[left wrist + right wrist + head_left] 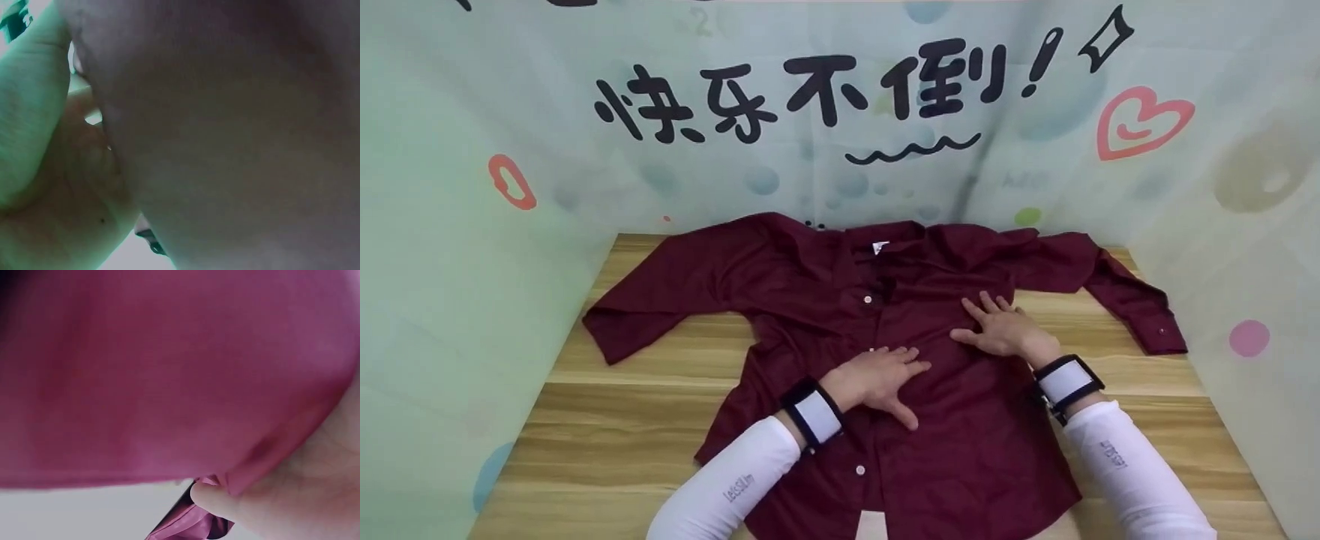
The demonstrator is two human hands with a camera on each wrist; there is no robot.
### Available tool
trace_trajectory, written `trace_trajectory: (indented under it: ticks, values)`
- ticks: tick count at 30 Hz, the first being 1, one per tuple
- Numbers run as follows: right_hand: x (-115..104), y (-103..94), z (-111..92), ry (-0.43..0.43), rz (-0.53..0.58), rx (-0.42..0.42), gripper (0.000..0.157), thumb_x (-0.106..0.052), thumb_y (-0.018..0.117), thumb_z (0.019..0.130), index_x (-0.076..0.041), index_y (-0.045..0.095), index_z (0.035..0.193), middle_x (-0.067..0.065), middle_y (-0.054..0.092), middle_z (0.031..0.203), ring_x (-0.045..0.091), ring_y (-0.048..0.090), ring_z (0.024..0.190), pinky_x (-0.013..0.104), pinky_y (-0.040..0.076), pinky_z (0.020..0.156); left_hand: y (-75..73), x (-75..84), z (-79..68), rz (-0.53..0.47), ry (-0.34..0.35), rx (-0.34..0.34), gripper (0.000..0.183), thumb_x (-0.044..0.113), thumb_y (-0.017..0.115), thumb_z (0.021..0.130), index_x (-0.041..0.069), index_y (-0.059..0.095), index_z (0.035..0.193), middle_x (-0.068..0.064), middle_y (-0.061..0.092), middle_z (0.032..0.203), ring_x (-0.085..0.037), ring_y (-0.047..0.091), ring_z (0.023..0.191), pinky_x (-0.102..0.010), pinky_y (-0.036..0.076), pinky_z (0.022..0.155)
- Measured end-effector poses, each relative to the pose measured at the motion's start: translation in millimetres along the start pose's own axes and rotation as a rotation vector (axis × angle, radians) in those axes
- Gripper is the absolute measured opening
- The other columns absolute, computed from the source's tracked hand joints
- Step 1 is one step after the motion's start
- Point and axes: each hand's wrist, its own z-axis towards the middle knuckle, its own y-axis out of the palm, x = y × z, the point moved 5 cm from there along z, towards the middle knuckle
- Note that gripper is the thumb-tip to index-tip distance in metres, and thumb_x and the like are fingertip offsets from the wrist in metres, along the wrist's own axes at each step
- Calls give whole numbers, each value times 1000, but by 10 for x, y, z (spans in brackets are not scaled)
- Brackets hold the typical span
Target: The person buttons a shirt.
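Note:
A maroon long-sleeved button shirt [810,330] lies front up, its collar towards the back wall and its sleeves out to both sides. Fingers spread, the left hand [877,381] rests on the shirt front across the button placket. Higher up, the right hand [997,330] lies flat near the chest's right edge, its fingers also spread. Cloth fills most of the right wrist view, with part of the right hand [304,500] at the lower right. The left wrist view is dim and blurred, with the left hand [73,191] beside dark cloth.
Beneath the shirt is a wood-grain table [600,427]. A printed cloth backdrop [780,172] with black lettering rises along the back edge, and pale panels [442,300] stand at both sides. The right sleeve's buttoned cuff [1166,337] reaches near the table's right edge.

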Motion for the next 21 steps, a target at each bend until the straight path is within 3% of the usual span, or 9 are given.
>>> trace_trajectory:
  ticks: [4,8,10,12,15,17,21]
  values:
    - [-14,-41,35,6,-6,3,87,-67,34,103,-2,25,160,38,16,160,60,14,146,69,16,117,-147,-214,-99,-104,-11,124,83,56,71,90,11,44,155,-15,44,157,-28,42,145,-39,33,118]
    - [-93,-105,64,-2,12,162,82,-63,37,104,3,41,153,38,33,154,55,26,145,64,20,118,-275,-583,-285,-172,-83,250,73,50,69,94,6,51,150,-20,49,152,-33,46,141,-43,37,116]
    - [-173,-136,69,-46,42,255,76,-58,43,104,4,47,149,35,41,151,51,33,143,61,26,117,-277,-798,-383,-213,-146,257,74,47,71,94,4,50,150,-22,44,155,-36,39,145,-45,32,119]
    - [-272,-137,88,-112,61,282,73,-54,50,103,2,48,149,31,44,151,48,37,143,58,31,116,-224,-994,-466,-250,-217,213,80,47,74,91,4,45,153,-22,37,159,-38,30,150,-48,25,121]
    - [-407,-71,137,-177,58,161,80,-57,56,100,-3,39,156,28,34,159,47,29,147,59,34,114,-96,-1200,-524,-265,-286,117,94,50,77,88,6,34,159,-22,22,166,-40,16,154,-52,17,123]
    - [-454,-25,189,-176,38,66,84,-59,57,99,-6,33,159,28,24,163,49,21,149,62,33,113,-24,-1274,-522,-268,-312,75,99,53,76,87,9,27,162,-21,13,168,-39,9,155,-54,13,123]
    - [-445,-22,302,-122,15,-3,84,-57,56,99,-8,28,161,27,15,166,50,11,151,66,32,112,9,-1305,-458,-266,-342,76,100,58,71,89,12,22,164,-19,7,169,-38,4,156,-57,11,123]
